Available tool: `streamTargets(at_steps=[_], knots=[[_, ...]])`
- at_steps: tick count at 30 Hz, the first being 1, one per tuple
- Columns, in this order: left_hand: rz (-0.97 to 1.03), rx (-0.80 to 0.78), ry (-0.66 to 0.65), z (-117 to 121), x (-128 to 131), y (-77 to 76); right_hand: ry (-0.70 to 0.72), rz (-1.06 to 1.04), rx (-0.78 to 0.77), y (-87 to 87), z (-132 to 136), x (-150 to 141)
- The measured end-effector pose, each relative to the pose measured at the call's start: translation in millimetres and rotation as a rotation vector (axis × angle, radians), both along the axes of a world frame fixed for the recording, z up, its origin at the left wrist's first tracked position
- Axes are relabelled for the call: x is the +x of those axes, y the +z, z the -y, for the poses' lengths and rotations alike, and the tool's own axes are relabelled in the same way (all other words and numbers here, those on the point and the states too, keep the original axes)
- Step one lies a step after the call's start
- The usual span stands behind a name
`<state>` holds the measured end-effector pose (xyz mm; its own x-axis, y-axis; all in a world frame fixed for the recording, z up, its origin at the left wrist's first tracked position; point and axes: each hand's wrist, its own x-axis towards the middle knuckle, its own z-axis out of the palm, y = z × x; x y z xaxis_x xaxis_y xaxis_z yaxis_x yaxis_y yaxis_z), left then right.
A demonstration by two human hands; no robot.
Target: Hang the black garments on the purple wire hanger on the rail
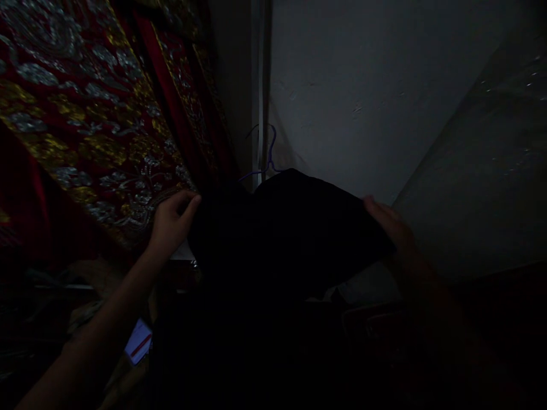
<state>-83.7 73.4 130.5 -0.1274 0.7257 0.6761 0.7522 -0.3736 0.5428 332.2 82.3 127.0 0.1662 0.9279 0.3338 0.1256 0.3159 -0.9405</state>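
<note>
A black garment (282, 228) hangs on a thin purple wire hanger (270, 152) in front of a pale wall. My left hand (173, 219) is closed on the garment's left shoulder, thumb and fingers pinching the cloth. On the right shoulder, my right hand (391, 225) grips the fabric with its fingers curled over the edge. The scene is very dark and the lower part of the garment is lost in shadow.
A red cloth with gold and silver embroidery (94, 114) hangs at the left. The pale wall (363, 85) fills the back, and a grey sheet (487, 171) slopes down at the right. A small white card with a red stripe (139, 341) lies low on the left among dim clutter.
</note>
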Motion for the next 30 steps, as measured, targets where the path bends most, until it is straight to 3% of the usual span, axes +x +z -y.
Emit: streamTargets(at_steps=[4,11,14,16,18,20,22,24,25,27,30], knots=[[-0.090,0.250,0.148,3.9,2.7,9.3,0.013,-0.244,-0.039,20.7,24.9,-22.3],[-0.088,0.538,0.256,26.5,12.0,26.7,-0.103,-0.358,0.001,20.9,34.6,-34.6],[-0.013,0.492,0.162,35.8,19.3,28.2,-0.245,-0.344,0.042,13.6,41.6,-32.5],[0.083,0.355,0.060,40.8,25.4,28.2,-0.368,-0.243,0.065,5.6,51.9,-31.7],[0.237,0.191,-0.103,46.2,34.8,29.2,-0.397,-0.064,0.131,-3.8,67.1,-34.0],[0.424,0.036,-0.304,53.3,48.2,32.0,-0.148,0.211,0.310,-12.3,84.9,-42.5],[0.582,-0.091,-0.442,62.5,63.0,35.6,0.327,0.527,0.501,-18.2,100.9,-58.4],[0.647,-0.217,-0.468,73.2,74.2,37.1,0.793,0.743,0.569,-21.4,110.7,-78.5],[0.645,-0.283,-0.465,78.9,77.0,35.8,0.941,0.785,0.559,-22.0,112.6,-88.1],[0.589,-0.405,-0.471,90.6,75.4,28.1,1.058,0.752,0.514,-21.8,109.7,-101.7],[0.435,-0.522,-0.523,109.9,56.2,7.1,0.884,0.576,0.478,-20.3,91.2,-103.6]])
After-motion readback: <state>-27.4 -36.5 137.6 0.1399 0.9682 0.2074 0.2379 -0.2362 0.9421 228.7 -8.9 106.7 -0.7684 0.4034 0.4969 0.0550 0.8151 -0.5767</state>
